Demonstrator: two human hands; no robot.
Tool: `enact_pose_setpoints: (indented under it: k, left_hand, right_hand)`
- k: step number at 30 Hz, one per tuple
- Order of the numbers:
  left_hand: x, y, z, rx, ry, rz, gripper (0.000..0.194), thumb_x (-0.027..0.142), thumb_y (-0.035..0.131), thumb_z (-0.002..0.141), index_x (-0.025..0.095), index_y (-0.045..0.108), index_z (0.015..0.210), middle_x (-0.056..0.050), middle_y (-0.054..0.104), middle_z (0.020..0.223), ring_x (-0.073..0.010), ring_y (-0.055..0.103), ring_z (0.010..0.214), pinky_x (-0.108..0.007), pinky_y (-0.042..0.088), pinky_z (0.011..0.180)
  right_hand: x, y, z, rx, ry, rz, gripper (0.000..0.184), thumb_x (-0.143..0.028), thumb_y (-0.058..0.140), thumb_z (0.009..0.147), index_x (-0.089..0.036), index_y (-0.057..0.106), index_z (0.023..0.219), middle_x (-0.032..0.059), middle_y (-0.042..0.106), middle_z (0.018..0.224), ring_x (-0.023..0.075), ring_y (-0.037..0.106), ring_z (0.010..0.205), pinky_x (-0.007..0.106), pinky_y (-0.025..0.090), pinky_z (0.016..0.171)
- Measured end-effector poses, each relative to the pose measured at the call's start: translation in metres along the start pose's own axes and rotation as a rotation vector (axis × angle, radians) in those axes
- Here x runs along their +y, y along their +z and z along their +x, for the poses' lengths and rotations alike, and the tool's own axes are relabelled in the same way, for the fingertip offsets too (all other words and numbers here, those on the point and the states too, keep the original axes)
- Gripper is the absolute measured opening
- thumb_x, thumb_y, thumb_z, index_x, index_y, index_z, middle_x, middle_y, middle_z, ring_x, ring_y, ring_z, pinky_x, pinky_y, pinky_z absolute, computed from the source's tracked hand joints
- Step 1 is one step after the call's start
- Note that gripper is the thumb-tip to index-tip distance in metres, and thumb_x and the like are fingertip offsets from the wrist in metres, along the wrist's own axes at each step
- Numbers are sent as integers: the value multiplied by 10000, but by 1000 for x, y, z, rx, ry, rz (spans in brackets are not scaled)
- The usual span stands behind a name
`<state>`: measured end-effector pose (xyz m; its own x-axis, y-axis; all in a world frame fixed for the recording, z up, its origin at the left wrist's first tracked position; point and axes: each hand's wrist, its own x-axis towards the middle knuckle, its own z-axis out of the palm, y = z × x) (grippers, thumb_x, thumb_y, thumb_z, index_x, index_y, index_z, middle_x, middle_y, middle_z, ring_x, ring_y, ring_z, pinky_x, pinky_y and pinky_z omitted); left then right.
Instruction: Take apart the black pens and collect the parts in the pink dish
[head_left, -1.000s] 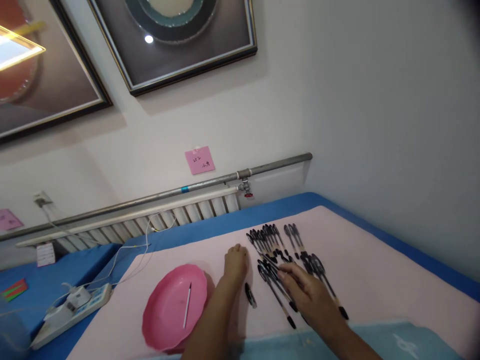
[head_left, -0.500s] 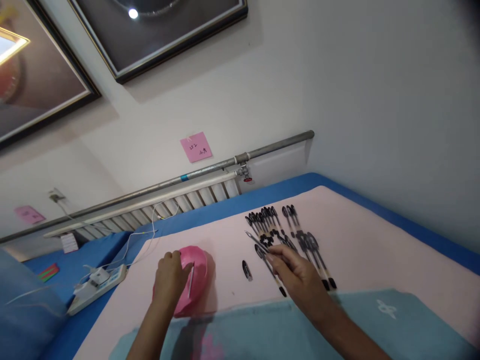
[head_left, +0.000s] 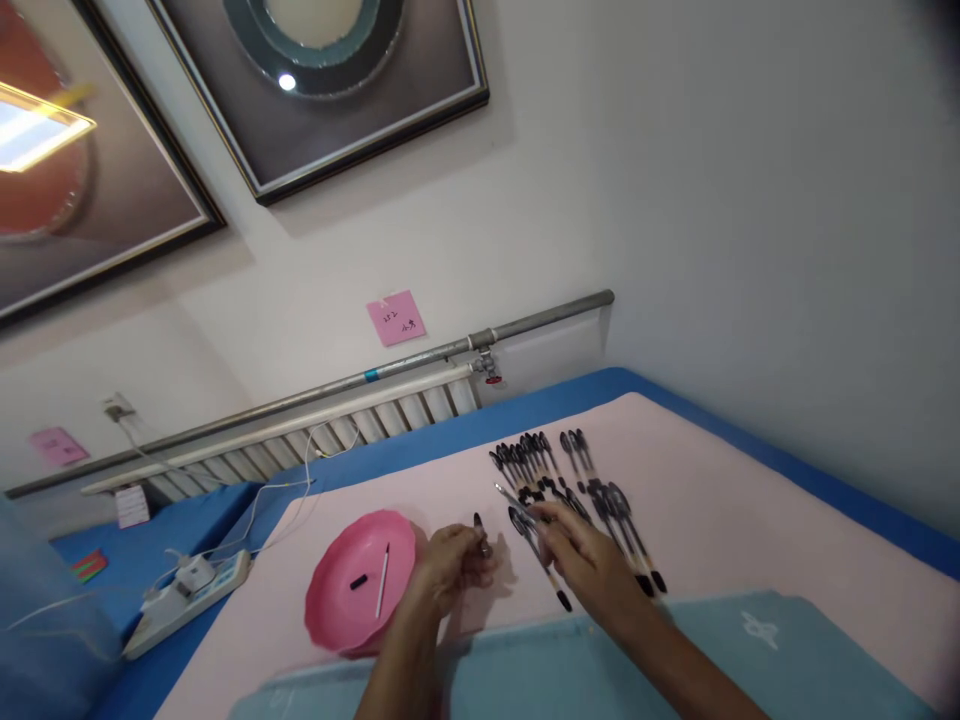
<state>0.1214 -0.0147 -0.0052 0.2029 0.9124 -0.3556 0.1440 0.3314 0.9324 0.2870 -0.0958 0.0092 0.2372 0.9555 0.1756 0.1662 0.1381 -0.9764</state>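
My left hand (head_left: 450, 567) is closed, its fingertips pinching a black pen cap (head_left: 478, 524) just above the pink mat. My right hand (head_left: 581, 548) grips a pen barrel without a cap (head_left: 511, 496), its pointed tip aimed up and left. Most of that barrel is hidden by my fingers. Left of my left hand stands a pink dish (head_left: 322, 600). In it lie a thin white refill (head_left: 383, 582) and a small black plug (head_left: 358, 582). A capped pen (head_left: 546, 570) lies on the mat between my hands, nearer the right one.
Several black pens (head_left: 525, 457) lie in rows behind my right hand, and others (head_left: 628, 520) lie to its right. A teal cloth (head_left: 540, 670) covers the near edge. A power strip (head_left: 187, 600) with white cables is at left. A radiator (head_left: 390, 415) stands behind.
My left hand has moved right from the dish to the pen cap on the mat and picked it up. The white refill now lies in the dish. My right hand still holds the pen barrel.
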Motion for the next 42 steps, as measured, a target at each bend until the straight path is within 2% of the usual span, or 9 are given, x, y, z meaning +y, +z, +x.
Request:
enact_pose_setpoints:
  k: [3, 9, 12, 16, 24, 30, 34, 37, 42]
  left_hand:
    - [5, -16, -11, -54, 15, -300, 126, 277, 602, 740, 155, 573, 753, -68, 679, 738, -179, 663, 762, -316, 495, 742]
    - [-2, -25, -13, -149, 2, -725, 45, 165, 590, 765, 137, 617, 788, -74, 708, 810, -170, 664, 803, -319, 490, 804]
    - [-8, -26, -10, -238, -55, -965, 79, 128, 578, 779, 109, 647, 811, -86, 717, 811, -179, 668, 797, -320, 493, 792]
    - [-12, -29, -10, -290, -108, -1087, 145, 123, 522, 819, 87, 662, 805, -85, 722, 799, -168, 672, 780, -298, 495, 772]
    - [-10, -35, -14, -389, -110, -1104, 151, 135, 526, 818, 88, 666, 847, -76, 722, 799, -147, 671, 759, -279, 491, 768]
    - [-11, -34, -17, -317, -67, -974, 97, 206, 657, 745, 124, 650, 796, -60, 702, 763, -154, 659, 710, -282, 498, 709]
    - [-11, -23, -21, -245, 53, -829, 170, 205, 744, 657, 139, 610, 738, -33, 677, 698, -119, 616, 609, -230, 477, 596]
    - [-13, -13, -23, -272, 128, -751, 202, 207, 761, 630, 134, 585, 697, -7, 643, 635, -82, 561, 525, -193, 439, 533]
    - [-15, -5, -30, -312, 147, -674, 200, 232, 738, 655, 131, 566, 668, 4, 600, 564, -81, 542, 492, -195, 421, 523]
  right_hand:
    - [-1, 6, -4, -124, -59, -19, 289, -386, 407, 827, -204, 581, 968, -1, 594, 669, 125, 457, 476, 239, 348, 451]
    - [-6, 19, -16, -207, -63, -72, 255, -388, 466, 800, -213, 624, 899, -39, 463, 544, 131, 452, 510, 244, 331, 494]
    - [-7, 21, -14, -157, 141, 129, 306, -438, 514, 749, -203, 605, 921, -53, 430, 535, 95, 379, 435, 224, 275, 429]
    - [-8, 19, -9, -65, 404, 431, 347, -435, 589, 672, -196, 569, 923, -78, 406, 540, 25, 197, 352, 176, 128, 358]
    - [-11, 22, -9, -50, 474, 513, 322, -372, 648, 644, -193, 556, 895, -82, 433, 531, -3, 197, 351, 148, 111, 353]
    - [-6, 21, -7, -53, 475, 637, 260, -322, 696, 606, -205, 503, 735, -116, 336, 499, -2, 172, 349, 135, 105, 330]
    - [-1, 31, -11, -98, 412, 590, 270, -361, 669, 682, -210, 446, 692, -117, 330, 513, 4, 186, 356, 125, 116, 331]
    - [1, 43, -16, -148, 312, 463, 228, -425, 582, 787, -218, 486, 788, -97, 390, 529, 31, 297, 392, 130, 209, 347]
    - [-1, 53, -18, -108, 227, 392, 235, -400, 601, 775, -189, 529, 848, -75, 473, 549, 50, 383, 388, 170, 293, 350]
